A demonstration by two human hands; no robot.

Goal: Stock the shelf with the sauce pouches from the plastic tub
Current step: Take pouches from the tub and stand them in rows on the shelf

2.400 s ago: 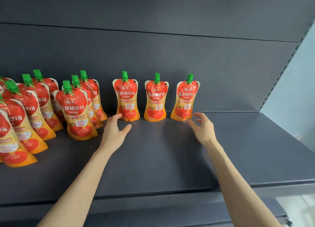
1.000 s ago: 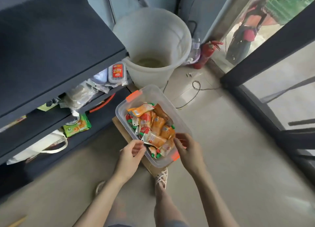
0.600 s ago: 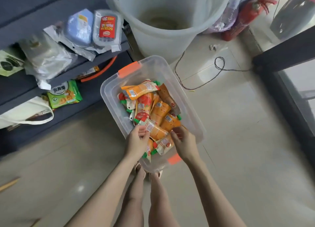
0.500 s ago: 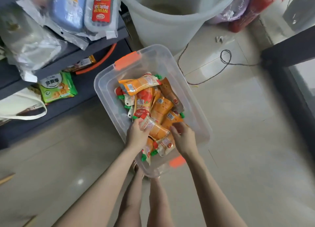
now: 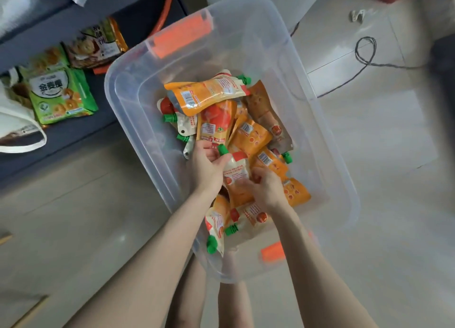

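A clear plastic tub [image 5: 128,101] with orange latches stands on the floor below me and holds several orange-and-red sauce pouches with green caps. Both my hands are inside it. My left hand [image 5: 205,166] grips the top of one sauce pouch [image 5: 235,175] just under its green cap. My right hand [image 5: 264,190] curls its fingers round the lower part of that same pouch. Another pouch [image 5: 206,95] lies crosswise on top of the heap at the far side. The shelf with the standing pouches is out of view.
A dark low shelf [image 5: 73,130] at the left carries green snack bags [image 5: 59,94] and a white tote bag [image 5: 17,128]. A black cable [image 5: 364,54] loops over the tiled floor at the right. My legs show under the tub's near end.
I turned from the shelf down to the tub and leaned in closer. Both hands went into the heap and closed on one pouch.
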